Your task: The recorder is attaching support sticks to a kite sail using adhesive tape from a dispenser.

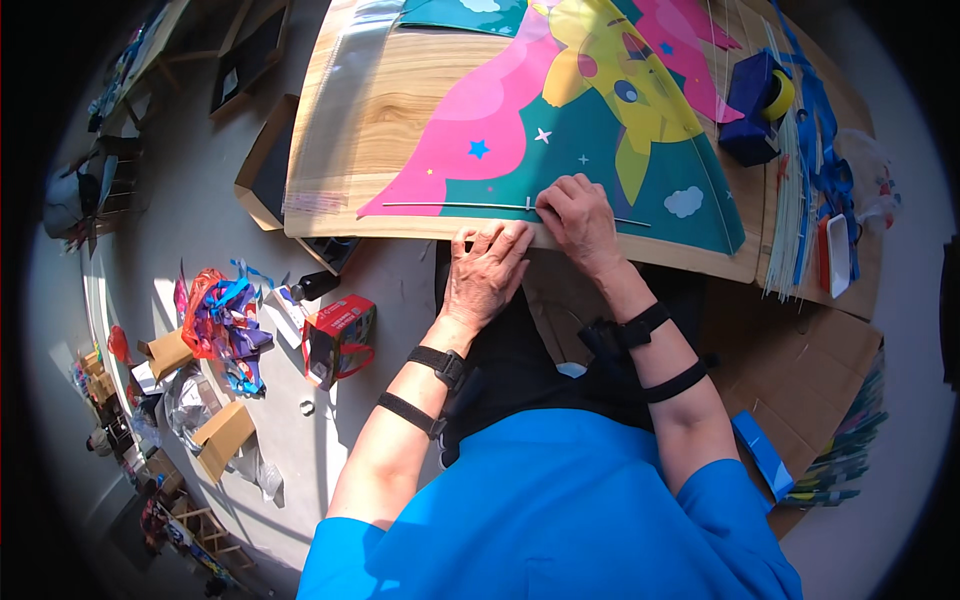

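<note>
Pressing a thin stick onto a bright kite.

Right hand (pixel 578 220) pinching the thin white stick (pixel 455 206) with curled fingers, holding it flat on the colourful kite (pixel 580 110). Left hand (pixel 487 272) lying open and flat, pushing down the kite's near edge on the wooden table (pixel 390 90). Sitting farther right: a blue tape holder (pixel 752 108) and a bunch of thin sticks (pixel 790 210).
</note>
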Demonstrator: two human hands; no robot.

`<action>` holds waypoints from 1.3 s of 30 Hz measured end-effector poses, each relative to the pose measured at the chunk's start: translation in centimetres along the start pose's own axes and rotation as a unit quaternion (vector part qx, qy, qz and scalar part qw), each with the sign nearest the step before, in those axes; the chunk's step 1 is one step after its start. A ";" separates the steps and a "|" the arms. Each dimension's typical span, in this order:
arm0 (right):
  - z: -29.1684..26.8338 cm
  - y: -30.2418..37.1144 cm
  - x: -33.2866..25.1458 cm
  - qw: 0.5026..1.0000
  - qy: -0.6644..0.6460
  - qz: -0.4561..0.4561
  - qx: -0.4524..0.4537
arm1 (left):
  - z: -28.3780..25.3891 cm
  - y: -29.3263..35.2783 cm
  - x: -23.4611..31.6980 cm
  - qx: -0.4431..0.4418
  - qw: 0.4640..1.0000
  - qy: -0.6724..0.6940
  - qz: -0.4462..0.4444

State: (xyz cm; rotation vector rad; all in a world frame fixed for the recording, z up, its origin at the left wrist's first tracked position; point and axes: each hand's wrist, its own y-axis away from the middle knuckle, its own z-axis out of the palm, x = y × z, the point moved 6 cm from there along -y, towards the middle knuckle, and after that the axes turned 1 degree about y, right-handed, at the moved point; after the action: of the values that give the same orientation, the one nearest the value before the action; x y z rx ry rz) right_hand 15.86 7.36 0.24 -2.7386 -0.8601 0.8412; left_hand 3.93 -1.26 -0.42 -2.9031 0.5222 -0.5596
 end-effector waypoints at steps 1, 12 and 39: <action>0.0 0.0 0.0 1.000 0.001 -0.001 -0.002 | -0.1 -0.1 0.1 0.003 1.000 0.002 -0.001; -0.1 -0.1 -0.1 1.000 -0.003 0.003 0.000 | -0.2 -0.1 0.3 0.004 1.000 -0.007 -0.006; -0.2 0.2 0.2 1.000 -0.026 0.013 0.003 | -1.4 -1.0 0.7 0.032 0.999 0.040 0.001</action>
State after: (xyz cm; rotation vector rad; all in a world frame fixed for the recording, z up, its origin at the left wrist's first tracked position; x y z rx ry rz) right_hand 16.20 7.36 0.28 -2.7405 -0.8312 0.9233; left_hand 4.31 -0.69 1.34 -2.8299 0.5084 -0.6810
